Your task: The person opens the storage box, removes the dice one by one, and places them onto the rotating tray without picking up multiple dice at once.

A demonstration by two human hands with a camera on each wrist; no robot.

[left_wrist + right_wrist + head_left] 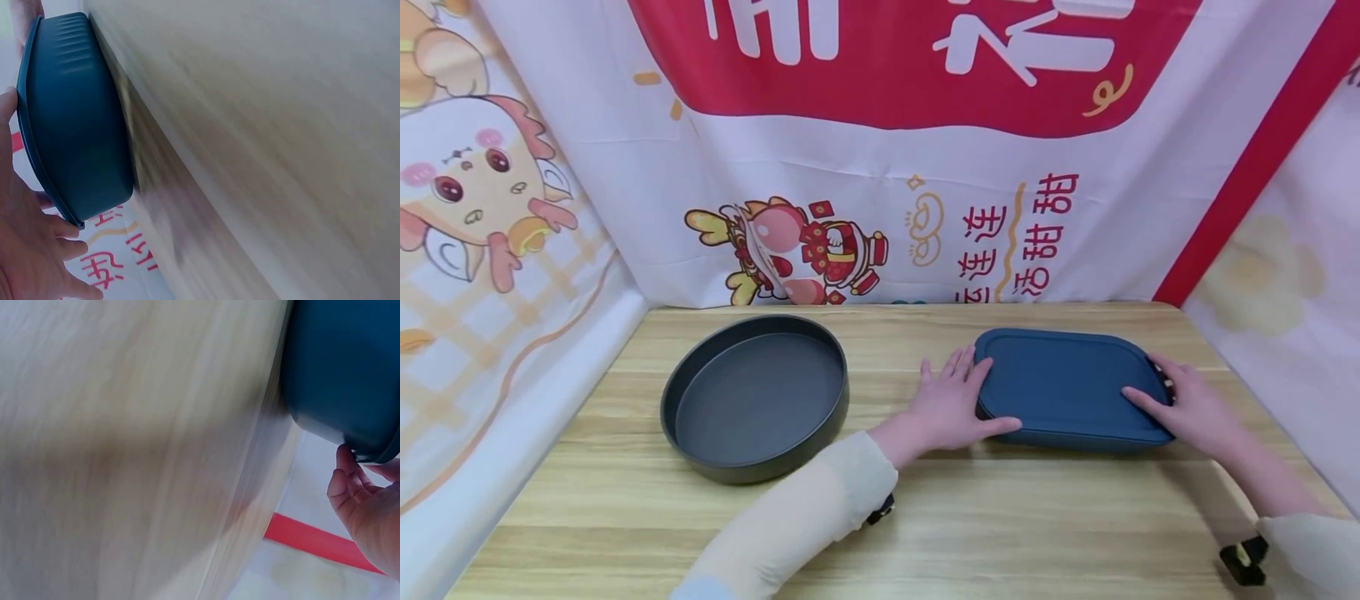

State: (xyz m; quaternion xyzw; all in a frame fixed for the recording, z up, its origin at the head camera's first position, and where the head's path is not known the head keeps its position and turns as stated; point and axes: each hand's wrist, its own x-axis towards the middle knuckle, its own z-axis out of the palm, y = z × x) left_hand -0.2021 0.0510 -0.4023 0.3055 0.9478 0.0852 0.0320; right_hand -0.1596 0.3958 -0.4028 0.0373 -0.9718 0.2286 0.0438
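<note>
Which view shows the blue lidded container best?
The head view: the whole blue container sits on the table between the left hand and right hand. The wrist views catch only its ribbed side and rim, blurred.

The worktop (925, 517) is a light wood-grain surface with horizontal grain, bordered at the rear and both sides by printed fabric panels. Two items lie directly on it. A round dark grey pan (756, 398), with a shallow upright wall and an open top, sits on the left half. A rectangular dark blue container (1067, 387) with rounded corners sits on the right half, well apart from the pan; its lid appears to be seated flush, though the wrist views are too blurred to confirm this. Both items stand flat and level toward the rear of the surface.
</note>
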